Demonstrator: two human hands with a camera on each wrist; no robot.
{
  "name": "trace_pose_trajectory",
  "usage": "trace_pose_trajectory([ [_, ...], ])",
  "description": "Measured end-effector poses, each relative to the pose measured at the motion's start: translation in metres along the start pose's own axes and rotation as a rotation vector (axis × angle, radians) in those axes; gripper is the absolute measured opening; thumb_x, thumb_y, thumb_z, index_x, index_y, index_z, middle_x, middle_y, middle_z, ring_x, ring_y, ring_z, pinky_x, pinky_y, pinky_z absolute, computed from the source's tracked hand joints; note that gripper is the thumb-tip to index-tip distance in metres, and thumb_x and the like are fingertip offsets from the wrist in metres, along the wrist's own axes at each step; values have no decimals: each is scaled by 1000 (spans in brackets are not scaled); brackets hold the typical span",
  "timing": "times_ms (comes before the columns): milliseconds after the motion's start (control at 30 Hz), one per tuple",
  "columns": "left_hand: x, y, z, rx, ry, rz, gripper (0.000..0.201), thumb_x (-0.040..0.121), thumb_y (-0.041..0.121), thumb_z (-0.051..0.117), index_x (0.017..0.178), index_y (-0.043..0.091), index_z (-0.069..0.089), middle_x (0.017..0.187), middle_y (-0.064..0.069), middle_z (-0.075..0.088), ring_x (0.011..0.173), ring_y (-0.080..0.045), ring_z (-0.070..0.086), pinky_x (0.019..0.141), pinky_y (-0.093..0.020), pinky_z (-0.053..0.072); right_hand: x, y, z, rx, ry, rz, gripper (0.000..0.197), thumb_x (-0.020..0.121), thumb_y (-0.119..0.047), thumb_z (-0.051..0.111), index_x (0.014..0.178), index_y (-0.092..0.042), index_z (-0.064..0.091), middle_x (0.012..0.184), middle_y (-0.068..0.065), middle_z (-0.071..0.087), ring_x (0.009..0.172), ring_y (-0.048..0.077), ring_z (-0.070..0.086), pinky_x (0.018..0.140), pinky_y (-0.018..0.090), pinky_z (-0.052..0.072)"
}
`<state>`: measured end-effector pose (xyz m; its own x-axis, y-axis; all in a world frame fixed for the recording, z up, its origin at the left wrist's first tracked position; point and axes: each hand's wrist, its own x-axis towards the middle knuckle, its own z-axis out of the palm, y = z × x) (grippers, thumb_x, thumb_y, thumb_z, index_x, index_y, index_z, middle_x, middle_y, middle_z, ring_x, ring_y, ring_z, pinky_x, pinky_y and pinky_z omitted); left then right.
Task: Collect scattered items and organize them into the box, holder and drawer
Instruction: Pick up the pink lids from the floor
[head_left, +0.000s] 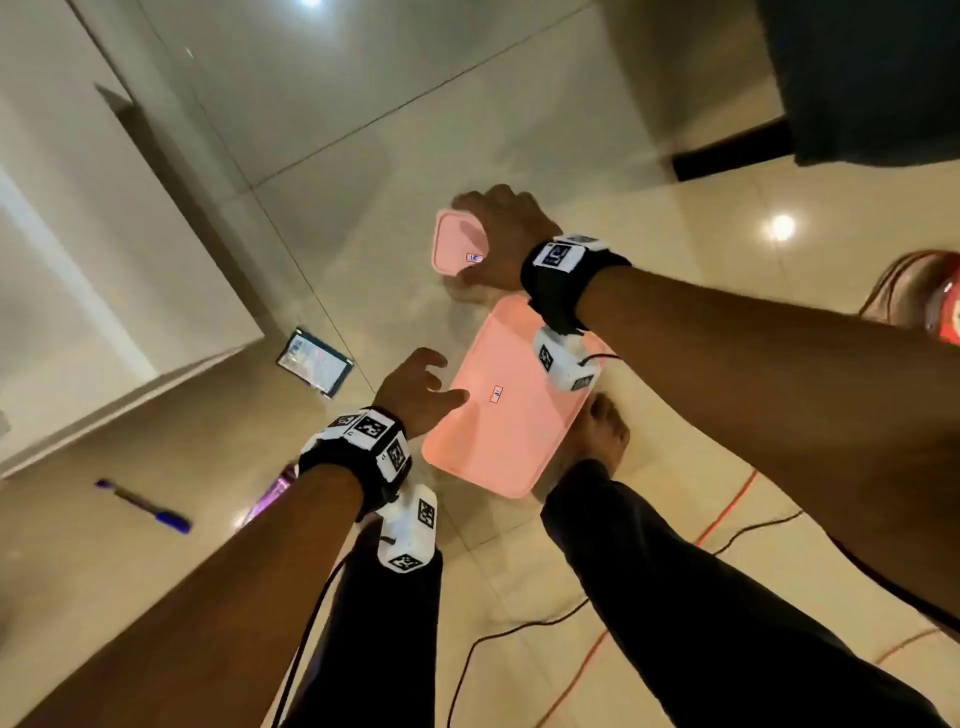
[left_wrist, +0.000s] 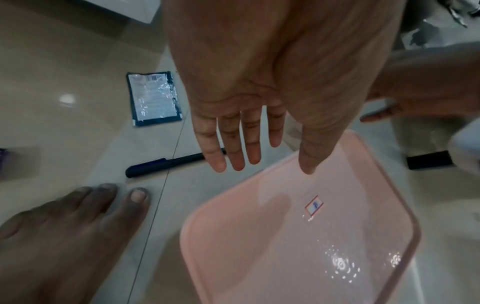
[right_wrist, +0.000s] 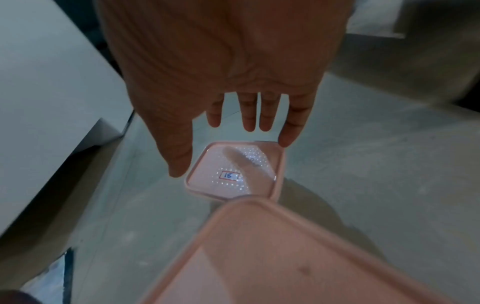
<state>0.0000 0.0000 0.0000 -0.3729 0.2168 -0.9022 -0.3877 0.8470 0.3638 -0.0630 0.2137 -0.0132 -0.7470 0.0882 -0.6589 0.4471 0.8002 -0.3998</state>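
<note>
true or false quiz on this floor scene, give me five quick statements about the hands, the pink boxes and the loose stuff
1. The right hand reaches over the small pink box. True.
2. The large pink box has its lid off. False: its pink lid is on, with a small label in the middle.
3. The left hand grips the blue pen. False: its fingers are spread and hold nothing; the pen lies on the floor.
4. A foil packet lies flat on the floor. True.
5. The small box sits on top of the large one. False: it stands on the floor just beyond it.
</note>
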Motion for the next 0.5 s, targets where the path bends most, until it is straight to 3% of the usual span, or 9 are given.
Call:
trace_pose_trajectory([
  [167, 3, -7, 20, 147, 89, 9, 17, 85, 17, 67, 100, 16, 59, 91, -2, 65, 91, -24, 63, 75, -25, 44, 13, -2, 0, -204, -45, -106, 99, 64, -46, 82, 147, -35, 28, 144, 5, 36, 133, 31, 32, 101, 48, 39],
  [300, 1, -12, 25, 272, 82, 66, 14, 89, 15, 59, 101, 12, 55, 96, -8, 67, 94, -30, 62, 79, -33, 47, 18, 11, 2, -324, -38, -151, 96, 67, -49, 78, 147, -33, 28, 136, 5, 42, 126, 31, 37, 94, 45, 37],
  [500, -6, -19, 19, 312, 84, 90, 14, 93, 12, 54, 106, 8, 52, 101, -9, 61, 93, -28, 57, 74, -30, 38, 7, 32, -3, -309, -15, 33, 95, 73, -55, 69, 149, -27, 21, 136, 10, 47, 123, 38, 47, 96, 46, 39],
])
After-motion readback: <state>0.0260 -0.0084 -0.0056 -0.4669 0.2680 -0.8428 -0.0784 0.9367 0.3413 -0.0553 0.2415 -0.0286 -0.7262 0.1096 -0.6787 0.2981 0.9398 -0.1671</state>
